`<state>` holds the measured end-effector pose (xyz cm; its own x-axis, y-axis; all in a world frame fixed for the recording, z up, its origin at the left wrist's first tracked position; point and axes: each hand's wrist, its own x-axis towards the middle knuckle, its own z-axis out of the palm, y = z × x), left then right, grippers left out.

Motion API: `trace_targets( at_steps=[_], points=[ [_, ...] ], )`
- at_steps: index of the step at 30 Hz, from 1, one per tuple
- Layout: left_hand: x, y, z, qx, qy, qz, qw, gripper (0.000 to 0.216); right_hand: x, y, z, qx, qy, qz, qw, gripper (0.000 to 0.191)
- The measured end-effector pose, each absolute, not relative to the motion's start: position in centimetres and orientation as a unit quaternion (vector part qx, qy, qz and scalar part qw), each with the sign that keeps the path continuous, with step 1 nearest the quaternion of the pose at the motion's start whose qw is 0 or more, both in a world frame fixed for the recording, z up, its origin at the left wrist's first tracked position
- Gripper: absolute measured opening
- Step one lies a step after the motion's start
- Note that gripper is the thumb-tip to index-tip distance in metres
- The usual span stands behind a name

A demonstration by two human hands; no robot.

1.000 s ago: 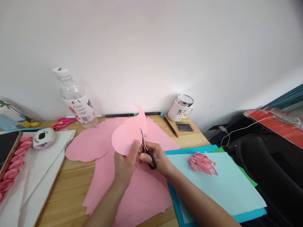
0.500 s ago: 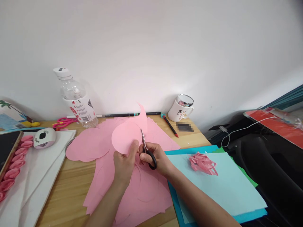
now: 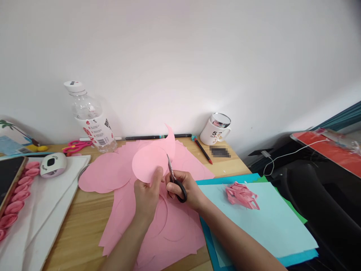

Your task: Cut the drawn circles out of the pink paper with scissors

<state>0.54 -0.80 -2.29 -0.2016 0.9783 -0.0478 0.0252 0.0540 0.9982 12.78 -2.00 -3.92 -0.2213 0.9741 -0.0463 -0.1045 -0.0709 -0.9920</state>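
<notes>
Between thumb and fingers, my left hand [image 3: 148, 194] pinches a piece of pink paper [image 3: 148, 162] whose left side is a rounded, cut edge. A curled offcut strip [image 3: 170, 141] still hangs from its far right side. My right hand [image 3: 186, 186] grips black-handled scissors [image 3: 180, 190], with fingers through the loops. Their blades point away from me and meet the paper's right edge. Beneath both hands lies a stack of pink sheets [image 3: 126, 233] with curved cut lines. Several pink paper discs [image 3: 104, 175] overlap to the left.
A plastic bottle [image 3: 94, 120], pink scissors [image 3: 76, 146] and a white mug [image 3: 216, 130] stand or lie near the wall. Crumpled pink strips [image 3: 241, 195] rest on pale blue paper [image 3: 262, 229] at right. A phone [image 3: 9, 177] and rolled pink paper flowers [image 3: 14, 207] are at left.
The pink paper and my left hand have shifted very slightly left. The scissor blades lean a little further left; my right hand stays almost in place.
</notes>
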Motion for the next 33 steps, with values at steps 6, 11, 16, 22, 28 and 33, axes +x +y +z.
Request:
trace_targets(
  at_steps=[6,11,16,22,28,33],
  points=[
    [0.48,-0.74,-2.42,0.43,0.577,0.546,0.43,0.032,12.53,-2.11,-4.02,-0.426,-0.505,0.6,0.451,0.032],
    [0.74,-0.87,-1.99,0.406,0.579,0.553,0.441,0.027,12.21,-2.09,-4.13,-0.414,-0.518,0.605,0.441,0.036],
    [0.97,-1.04,-1.62,0.417,0.555,0.539,0.478,0.021,12.55,-1.85,-3.96,-0.413,-0.499,0.6,0.47,0.039],
    [1.08,-1.11,-1.6,0.407,0.535,0.53,0.516,0.026,12.82,-1.81,-3.84,-0.396,-0.509,0.591,0.484,0.041],
    [0.96,-1.07,-1.56,0.412,0.541,0.518,0.519,0.025,12.71,-1.87,-3.62,-0.405,-0.516,0.585,0.477,0.043],
    [0.94,-1.06,-1.63,0.415,0.537,0.524,0.515,0.022,12.8,-1.86,-3.69,-0.399,-0.518,0.591,0.472,0.043]
  ],
)
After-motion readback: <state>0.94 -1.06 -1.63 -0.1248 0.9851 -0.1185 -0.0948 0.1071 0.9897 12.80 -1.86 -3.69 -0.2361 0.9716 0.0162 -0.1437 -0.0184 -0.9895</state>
